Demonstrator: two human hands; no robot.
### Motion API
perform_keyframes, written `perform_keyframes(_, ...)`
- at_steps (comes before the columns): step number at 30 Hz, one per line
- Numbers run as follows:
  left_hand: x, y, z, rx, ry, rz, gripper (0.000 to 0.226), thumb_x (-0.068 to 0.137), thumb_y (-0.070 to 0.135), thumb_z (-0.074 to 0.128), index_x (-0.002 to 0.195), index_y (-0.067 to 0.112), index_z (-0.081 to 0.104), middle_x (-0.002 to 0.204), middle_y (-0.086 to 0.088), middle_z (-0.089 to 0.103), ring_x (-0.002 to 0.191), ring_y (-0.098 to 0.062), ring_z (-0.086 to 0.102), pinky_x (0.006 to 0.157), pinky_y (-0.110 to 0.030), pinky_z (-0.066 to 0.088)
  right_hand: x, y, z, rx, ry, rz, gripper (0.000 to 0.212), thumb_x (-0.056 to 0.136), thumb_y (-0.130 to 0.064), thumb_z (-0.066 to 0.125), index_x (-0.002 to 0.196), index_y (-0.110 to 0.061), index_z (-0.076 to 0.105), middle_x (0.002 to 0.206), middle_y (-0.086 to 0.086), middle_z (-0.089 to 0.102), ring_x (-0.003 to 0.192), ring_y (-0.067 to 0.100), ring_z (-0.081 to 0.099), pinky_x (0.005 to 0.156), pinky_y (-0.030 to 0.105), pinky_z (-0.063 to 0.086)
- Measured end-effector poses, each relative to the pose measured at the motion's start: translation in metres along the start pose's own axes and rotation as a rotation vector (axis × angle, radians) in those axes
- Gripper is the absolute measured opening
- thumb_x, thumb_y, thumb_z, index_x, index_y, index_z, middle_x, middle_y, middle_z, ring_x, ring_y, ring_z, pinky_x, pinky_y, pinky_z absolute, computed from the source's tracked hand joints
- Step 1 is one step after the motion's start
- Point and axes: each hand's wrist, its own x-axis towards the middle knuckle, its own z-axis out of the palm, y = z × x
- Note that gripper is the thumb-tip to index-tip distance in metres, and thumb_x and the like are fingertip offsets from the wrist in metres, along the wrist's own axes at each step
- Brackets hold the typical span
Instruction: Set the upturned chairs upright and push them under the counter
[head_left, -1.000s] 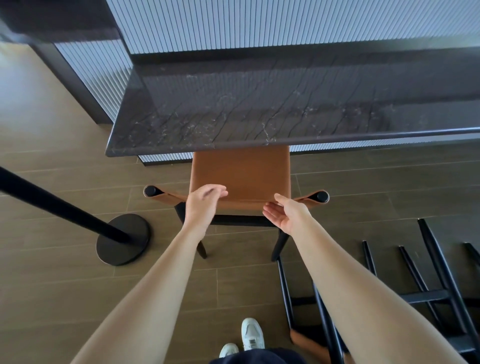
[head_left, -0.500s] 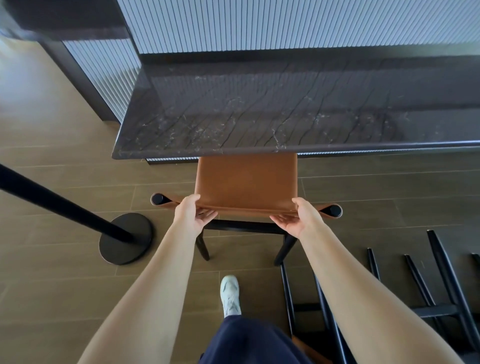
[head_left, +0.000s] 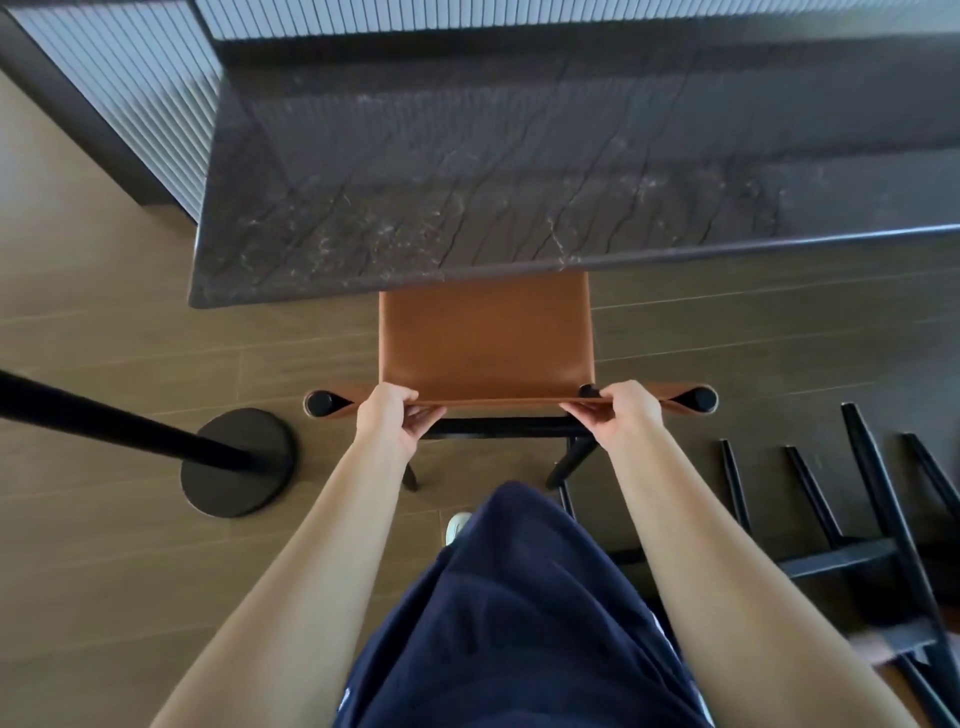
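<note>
Head view shows an upright tan leather chair with black legs (head_left: 485, 343), seat front tucked under the dark marble counter (head_left: 467, 182), backrest running left-right toward the person. Left hand (head_left: 387, 418) and right hand (head_left: 621, 415) each pinch the backrest's top edge. Black upturned chair legs (head_left: 878, 499) lie right.

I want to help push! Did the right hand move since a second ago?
Yes. The right hand moved forward onto the chair's backrest and now grips its top edge.

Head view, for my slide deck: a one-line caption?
Left hand and right hand grip the chair by its back, seat partly under the counter; an upturned chair lies at right.
</note>
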Motion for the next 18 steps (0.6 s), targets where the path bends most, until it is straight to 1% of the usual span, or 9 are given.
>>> perform_keyframes(2, 0.001, 0.001, 0.001, -0.032, -0.008, 0.007, 0.033, 0.088, -0.012, 0.043, 0.120, -0.005, 0.050, 0.098, -0.019, 0.056, 0.096, -0.035, 0.063, 0.062, -0.040, 0.057, -0.001, 0.000, 0.001, 0.034, -0.002, -0.004, 0.036, 0.089, 0.017, 0.037, 0.121, 0.008, 0.049, 0.110, 0.031, 0.057, 0.091, 0.048, 0.061, 0.082, 0.061, 0.054)
perform_keyframes(3, 0.002, 0.001, 0.001, -0.043, -0.014, 0.007, 0.030, 0.088, -0.012, 0.042, 0.116, -0.003, 0.050, 0.095, -0.018, 0.055, 0.089, -0.033, 0.063, 0.067, -0.042, 0.056, -0.001, -0.001, 0.000, 0.043, -0.005, -0.005, 0.031, 0.089, 0.017, 0.038, 0.115, 0.008, 0.051, 0.108, 0.031, 0.057, 0.088, 0.048, 0.061, 0.077, 0.060, 0.055)
perform_keyframes(5, 0.001, 0.000, 0.000, -0.046, -0.024, 0.008, 0.026, 0.088, -0.013, 0.041, 0.110, -0.003, 0.050, 0.093, -0.017, 0.056, 0.082, -0.031, 0.062, 0.073, -0.042, 0.055, -0.004, -0.002, -0.002, 0.066, -0.017, -0.001, 0.020, 0.088, 0.018, 0.041, 0.099, 0.006, 0.052, 0.100, 0.029, 0.058, 0.081, 0.046, 0.062, 0.064, 0.056, 0.057)
perform_keyframes(6, 0.001, -0.001, -0.001, -0.044, -0.025, 0.012, 0.024, 0.088, -0.014, 0.041, 0.107, -0.003, 0.050, 0.091, -0.017, 0.057, 0.080, -0.030, 0.062, 0.075, -0.042, 0.055, -0.004, -0.001, -0.003, 0.072, -0.025, 0.001, 0.018, 0.088, 0.018, 0.041, 0.095, 0.004, 0.051, 0.098, 0.029, 0.058, 0.080, 0.046, 0.063, 0.060, 0.055, 0.057)
perform_keyframes(7, 0.000, -0.002, -0.002, -0.047, -0.026, 0.016, 0.023, 0.087, -0.014, 0.041, 0.104, -0.002, 0.050, 0.088, -0.016, 0.057, 0.079, -0.030, 0.062, 0.076, -0.043, 0.055, -0.004, 0.000, -0.004, 0.077, -0.036, -0.003, 0.017, 0.088, 0.018, 0.041, 0.095, 0.004, 0.050, 0.098, 0.029, 0.057, 0.081, 0.046, 0.063, 0.060, 0.056, 0.057)
perform_keyframes(9, 0.000, -0.001, -0.003, -0.052, -0.034, 0.032, 0.022, 0.086, -0.015, 0.041, 0.101, -0.002, 0.051, 0.085, -0.015, 0.058, 0.079, -0.031, 0.062, 0.075, -0.043, 0.055, -0.004, 0.001, -0.005, 0.086, -0.062, -0.024, 0.020, 0.088, 0.018, 0.041, 0.101, 0.005, 0.049, 0.102, 0.030, 0.057, 0.085, 0.047, 0.063, 0.070, 0.058, 0.057)
perform_keyframes(11, 0.001, 0.010, -0.002, -0.037, -0.043, 0.063, 0.025, 0.085, -0.016, 0.041, 0.105, -0.004, 0.051, 0.085, -0.016, 0.058, 0.078, -0.032, 0.063, 0.071, -0.043, 0.056, -0.005, 0.002, 0.000, 0.088, -0.085, -0.049, 0.021, 0.088, 0.018, 0.042, 0.103, 0.004, 0.050, 0.106, 0.031, 0.058, 0.089, 0.046, 0.064, 0.077, 0.059, 0.056)
perform_keyframes(14, 0.008, 0.034, 0.001, -0.010, -0.045, 0.095, 0.026, 0.086, -0.017, 0.040, 0.108, -0.006, 0.049, 0.084, -0.019, 0.058, 0.074, -0.036, 0.064, 0.064, -0.044, 0.058, -0.006, 0.003, 0.017, 0.093, -0.104, -0.083, 0.025, 0.088, 0.018, 0.042, 0.109, 0.007, 0.050, 0.112, 0.033, 0.058, 0.094, 0.047, 0.065, 0.076, 0.058, 0.057)
perform_keyframes(18, 0.019, 0.065, 0.012, 0.028, -0.091, 0.129, 0.023, 0.087, -0.016, 0.038, 0.105, -0.005, 0.046, 0.084, -0.018, 0.056, 0.075, -0.035, 0.063, 0.057, -0.041, 0.058, -0.008, -0.004, 0.044, 0.111, -0.132, -0.127, 0.027, 0.087, 0.018, 0.043, 0.110, 0.006, 0.049, 0.117, 0.032, 0.057, 0.102, 0.046, 0.063, 0.078, 0.056, 0.057)
